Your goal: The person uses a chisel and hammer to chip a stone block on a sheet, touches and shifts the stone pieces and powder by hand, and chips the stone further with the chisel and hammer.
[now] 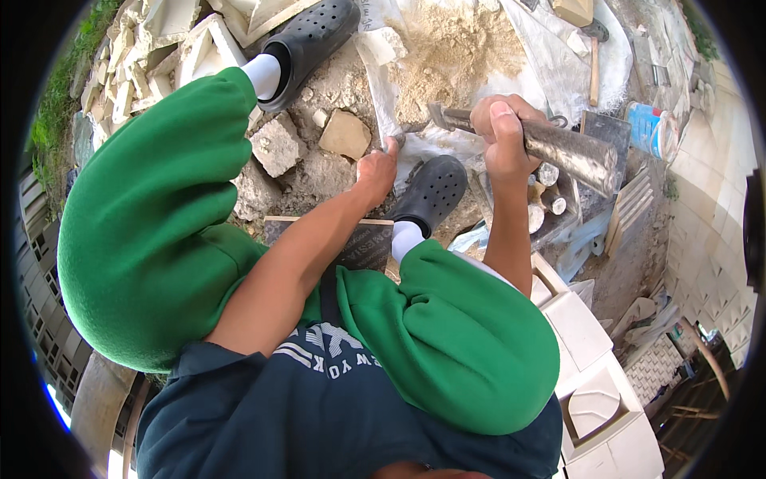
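Note:
I sit with green-trousered knees apart, looking down at rubble. My right hand [504, 136] is shut on the wooden handle of a heavy metal hammer [570, 153], whose grey head points to the right above a box of round pieces. My left hand [377, 169] reaches down between my feet and touches the ground by the edge of a white sack [415, 152]; whether its fingers pinch anything is hidden. Black perforated clogs with white socks are on my feet, one [307, 44] at the top, one [431, 191] beside my left hand.
Loose stone blocks [278, 145] and a tan one [345, 133] lie by the left hand. A sand heap [451, 56] sits on white sheeting. Broken white slabs [171, 44] pile at top left. Carved white stone blocks [594, 359] stand at lower right; a second hammer [594, 60] lies at the top.

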A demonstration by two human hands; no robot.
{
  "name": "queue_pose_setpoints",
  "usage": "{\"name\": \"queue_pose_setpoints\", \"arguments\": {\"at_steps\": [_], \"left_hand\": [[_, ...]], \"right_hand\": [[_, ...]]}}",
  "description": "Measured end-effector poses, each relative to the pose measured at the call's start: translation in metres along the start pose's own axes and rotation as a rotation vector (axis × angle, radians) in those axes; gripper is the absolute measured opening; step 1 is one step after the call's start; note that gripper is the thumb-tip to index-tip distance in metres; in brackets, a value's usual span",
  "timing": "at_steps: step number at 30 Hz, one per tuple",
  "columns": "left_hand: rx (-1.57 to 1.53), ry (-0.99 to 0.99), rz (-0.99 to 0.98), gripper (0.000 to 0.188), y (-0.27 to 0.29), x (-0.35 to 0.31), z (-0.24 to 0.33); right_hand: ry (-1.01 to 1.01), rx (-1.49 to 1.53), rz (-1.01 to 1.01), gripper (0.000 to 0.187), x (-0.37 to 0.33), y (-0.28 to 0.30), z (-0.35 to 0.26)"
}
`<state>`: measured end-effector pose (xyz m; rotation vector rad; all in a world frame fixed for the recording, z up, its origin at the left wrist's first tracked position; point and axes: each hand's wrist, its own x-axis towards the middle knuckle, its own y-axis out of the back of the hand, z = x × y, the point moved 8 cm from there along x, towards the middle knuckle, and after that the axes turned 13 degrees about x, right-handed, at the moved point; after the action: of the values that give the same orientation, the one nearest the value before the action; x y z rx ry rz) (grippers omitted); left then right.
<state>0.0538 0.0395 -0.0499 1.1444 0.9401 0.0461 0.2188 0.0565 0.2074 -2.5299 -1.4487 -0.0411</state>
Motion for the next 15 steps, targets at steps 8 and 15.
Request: {"name": "queue_pose_setpoints", "arguments": {"at_steps": [8,15], "left_hand": [[0.007,0.017,-0.028,0.055,-0.002,0.002,-0.004],[0.029,0.043,-0.008,0.056,-0.007,0.004,-0.002]], "right_hand": [[0.038,0.05,0.136,0.026,-0.009,0.009,0.014],[-0.021,0.133,0.174,0.025,-0.002,0.022,0.021]]}}
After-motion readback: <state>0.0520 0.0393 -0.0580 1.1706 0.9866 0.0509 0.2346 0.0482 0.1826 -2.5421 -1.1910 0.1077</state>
